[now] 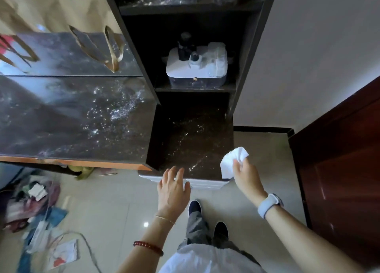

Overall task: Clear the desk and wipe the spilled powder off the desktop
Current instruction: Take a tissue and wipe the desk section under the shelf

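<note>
Powder (115, 112) speckles the dark surface (61, 128); left hand (173, 190) relaxed, right hand (245, 175) pinching a tissue (232, 161) (white); a box (195, 71) shelved at twelve o'clock.

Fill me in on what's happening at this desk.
A person is cleaning spilled powder off a dark desk. The right hand grips a crumpled white tissue at the right edge of the lower cabinet top, while the left hand is open at its front edge. White powder still speckles the desktop and the cabinet top.

Powder (115, 112) lies on desktop (51, 128); box (195, 69), seemingly, on shelf behind.
</note>
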`<state>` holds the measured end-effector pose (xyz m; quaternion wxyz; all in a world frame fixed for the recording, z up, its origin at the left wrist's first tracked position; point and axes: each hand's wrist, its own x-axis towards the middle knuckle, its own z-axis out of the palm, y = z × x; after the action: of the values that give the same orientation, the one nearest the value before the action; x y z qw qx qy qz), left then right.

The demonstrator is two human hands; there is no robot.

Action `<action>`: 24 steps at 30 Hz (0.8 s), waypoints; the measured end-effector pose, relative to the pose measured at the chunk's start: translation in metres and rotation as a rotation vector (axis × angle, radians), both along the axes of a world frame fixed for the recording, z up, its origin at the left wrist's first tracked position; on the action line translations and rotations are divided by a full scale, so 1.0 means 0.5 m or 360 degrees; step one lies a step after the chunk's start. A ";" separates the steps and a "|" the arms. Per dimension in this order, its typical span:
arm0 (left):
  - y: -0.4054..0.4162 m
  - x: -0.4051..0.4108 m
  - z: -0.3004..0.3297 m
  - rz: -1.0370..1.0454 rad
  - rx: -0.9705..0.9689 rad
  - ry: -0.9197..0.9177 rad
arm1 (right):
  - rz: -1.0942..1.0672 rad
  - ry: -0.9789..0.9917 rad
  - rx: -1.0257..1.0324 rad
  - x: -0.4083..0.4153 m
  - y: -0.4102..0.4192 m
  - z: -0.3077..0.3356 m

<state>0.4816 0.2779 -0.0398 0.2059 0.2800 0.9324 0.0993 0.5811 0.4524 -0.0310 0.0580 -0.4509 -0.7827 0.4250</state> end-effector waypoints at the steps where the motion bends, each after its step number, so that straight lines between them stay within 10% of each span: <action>1: 0.008 -0.018 -0.020 -0.0014 -0.0021 -0.0024 | -0.0109 0.0017 0.0055 -0.020 0.014 -0.017; 7: 0.047 -0.112 -0.146 -0.0061 -0.0145 -0.0043 | 0.0064 0.0274 0.0516 -0.090 0.036 -0.157; 12: 0.064 -0.135 -0.229 -0.0050 -0.0142 -0.0052 | 0.1117 -0.0481 0.0559 0.009 -0.013 -0.310; 24: 0.072 -0.165 -0.380 0.0052 0.0013 0.0262 | 0.0749 -0.0575 0.0862 -0.143 0.059 -0.396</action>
<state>0.3991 0.3138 -0.2296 0.1259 0.2729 0.9501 0.0831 0.5096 0.4821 -0.2291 -0.0626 -0.2952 -0.9459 0.1190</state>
